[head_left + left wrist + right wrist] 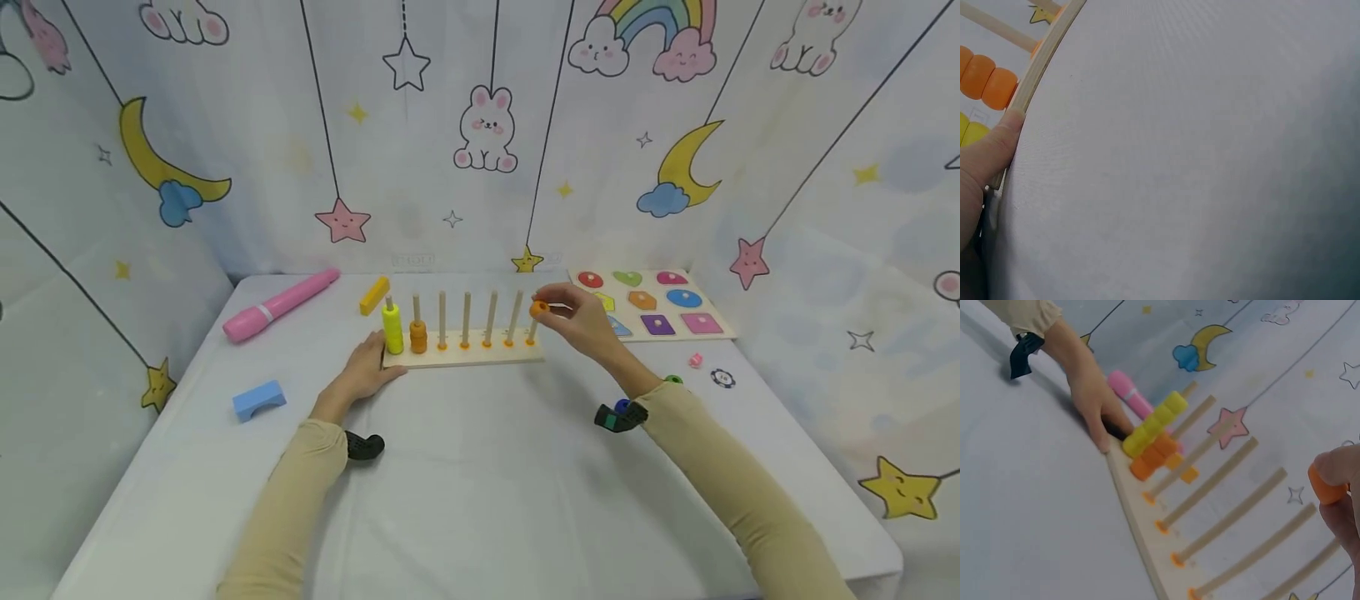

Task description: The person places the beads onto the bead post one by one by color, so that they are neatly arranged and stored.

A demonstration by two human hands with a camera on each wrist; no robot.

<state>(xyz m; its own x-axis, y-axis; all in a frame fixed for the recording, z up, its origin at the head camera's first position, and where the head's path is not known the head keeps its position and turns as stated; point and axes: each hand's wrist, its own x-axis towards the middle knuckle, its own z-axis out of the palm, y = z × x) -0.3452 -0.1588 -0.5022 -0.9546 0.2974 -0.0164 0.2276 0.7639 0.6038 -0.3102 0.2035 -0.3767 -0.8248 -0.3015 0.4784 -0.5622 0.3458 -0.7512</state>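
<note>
A wooden peg board (pixel 465 360) with a row of upright pegs stands on the table. Its leftmost peg carries a stack of yellow beads (pixel 393 330), and the neighbouring peg holds orange beads (pixel 417 337). At the board's left end, my left hand (pixel 363 368) grips it, thumb (pixel 1005 134) against the front edge; its other fingers are partly hidden. My right hand (pixel 577 318) pinches an orange bead (pixel 1327 486) between thumb and fingers near the top of the rightmost peg (pixel 532 332). Whether that bead touches the peg, I cannot tell.
Behind the right hand lies a shape puzzle board (pixel 657 326). A pink tube (pixel 281 306), a yellow block (pixel 374 296) and a blue arch block (pixel 258 401) lie to the left. Right of the forearm are a small pink piece (pixel 696 361) and a round chip (pixel 723 378).
</note>
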